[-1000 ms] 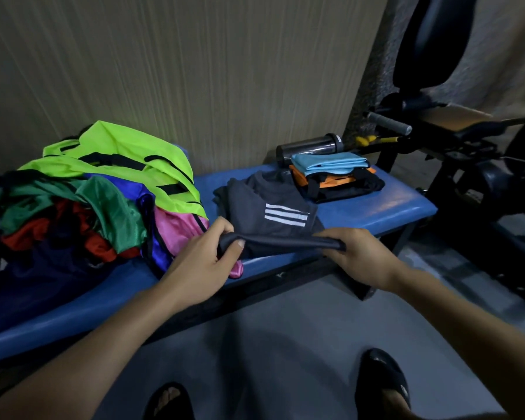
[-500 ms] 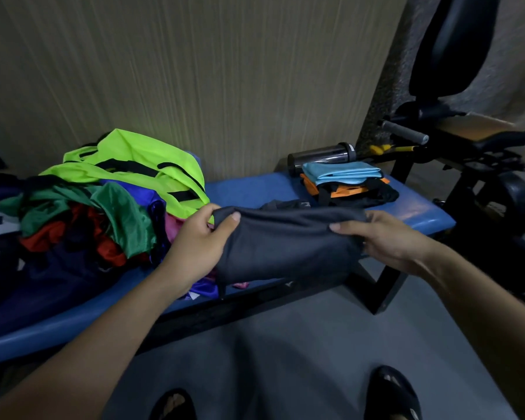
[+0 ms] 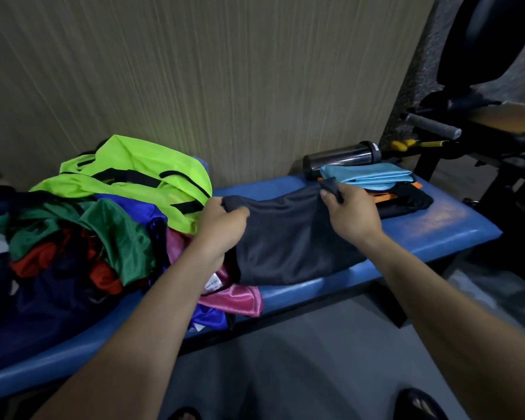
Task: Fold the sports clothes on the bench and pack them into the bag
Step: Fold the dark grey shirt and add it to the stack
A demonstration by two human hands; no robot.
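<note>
Centre of frame: dark grey garment (image 3: 288, 241) lies spread on the blue bench (image 3: 443, 234), its far edge lifted off the pad by 2 hands. Left hand (image 3: 222, 225) pinches the far left corner, thumb and fingers curled tight round a fold of cloth. Right hand (image 3: 350, 212) pinches the far right corner, cloth bunched between thumb and fingers and poking up above them. Near edge of the garment rests on the bench close to its front lip. Left of frame: loose heap of unfolded clothes, neon yellow-green bib (image 3: 134, 174) on top at the back, green shirt (image 3: 115, 234) and red cloth (image 3: 103, 277) below it, pink garment (image 3: 237, 298) with a white label touching the grey garment's left side. Right of centre: folded stack (image 3: 388, 192), light blue piece (image 3: 364, 175) on top, orange and black beneath. Dark bottle (image 3: 340, 157) lies on its side behind the stack, against the wall. Upper right: black gym machine (image 3: 482, 56).
</note>
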